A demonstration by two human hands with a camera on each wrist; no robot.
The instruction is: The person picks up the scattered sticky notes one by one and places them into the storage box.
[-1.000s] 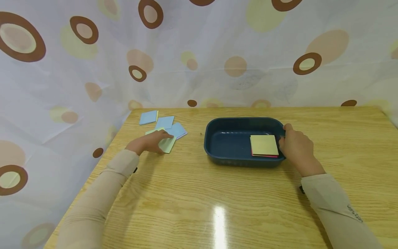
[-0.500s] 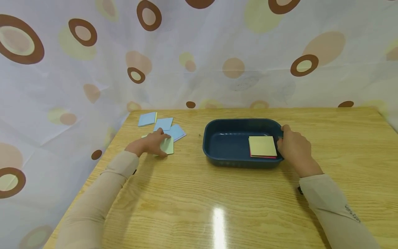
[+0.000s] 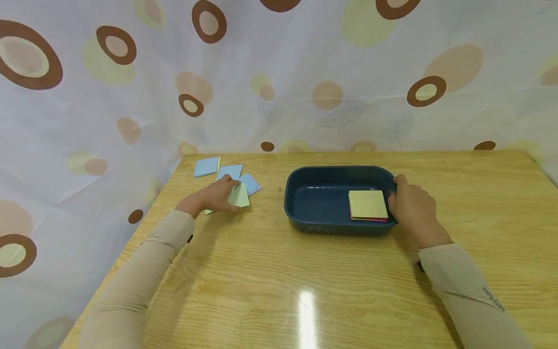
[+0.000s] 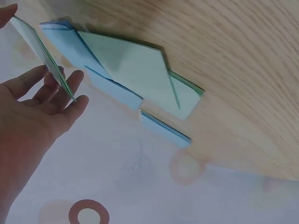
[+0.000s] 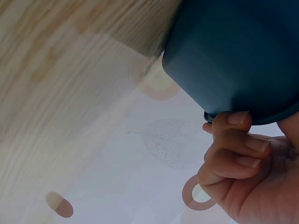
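My left hand (image 3: 217,195) is at the loose sticky notes on the table's left. In the left wrist view its thumb and fingers hold a thin pale green sticky note pad (image 4: 41,55) by opposite edges, tilted on edge. More green sticky notes (image 4: 128,65) lie flat below, overlapping blue ones (image 4: 117,93). My right hand (image 3: 414,209) grips the right end of a dark blue plastic tub (image 3: 320,206), fingers curled under its rim in the right wrist view. Inside the tub, at the right, sits a stack of square sticky notes (image 3: 368,204), yellow on top with a pink edge beneath.
A separate blue pad (image 3: 207,166) lies at the far left corner of the wooden table (image 3: 270,271). A patterned sheet (image 3: 279,116) hangs behind the table and along its left side. Light glares off the tabletop near the front.
My left hand first spreads over the green notes, then draws slightly back, and now holds a tilted green pad a little to the right. My right hand stays on the tub.
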